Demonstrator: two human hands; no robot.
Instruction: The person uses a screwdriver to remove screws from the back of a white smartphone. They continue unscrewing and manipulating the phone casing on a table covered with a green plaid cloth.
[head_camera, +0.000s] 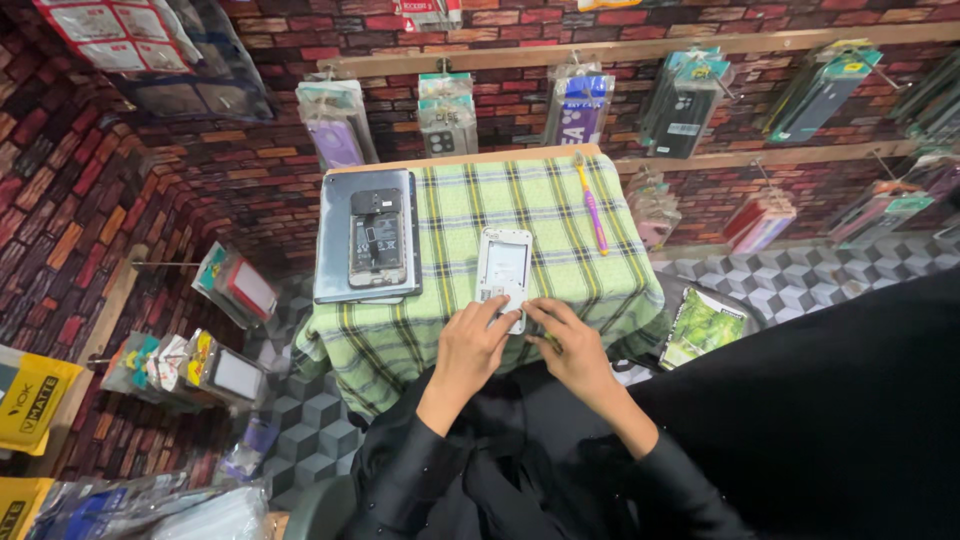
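From the head camera, looking straight down, a small tabletop draped in a green and yellow plaid cloth (470, 215) stands against a wall papered in a red brick pattern. Both hands meet at its near edge over a white, rectangular phone frame with its back cover off (503, 268). The frame lies flat on the cloth, inner side up, its long axis running away from the person towards the wall, tilted hardly at all; the end nearest the person is under the fingers.

The left hand (470, 345) curls loosely, its fingertips pressing the frame's lower left corner, seemingly to pin it so it does not slide. The right hand (570, 345) lies just beside it, fingers bent onto the lower right edge; whether it pinches a small tool or part there cannot be told. Neither hand lifts the frame.

To the left, a grey flat tray-like pad (335, 240) carries a dark opened phone with its battery showing (377, 240), parked apart from the hands, its long axis parallel to the white frame. A thin purple and yellow stick tool (592, 210) lies on the cloth's right side, within reach, pointing towards the wall. Packaged phone cases (580, 105) hang on wall hooks.
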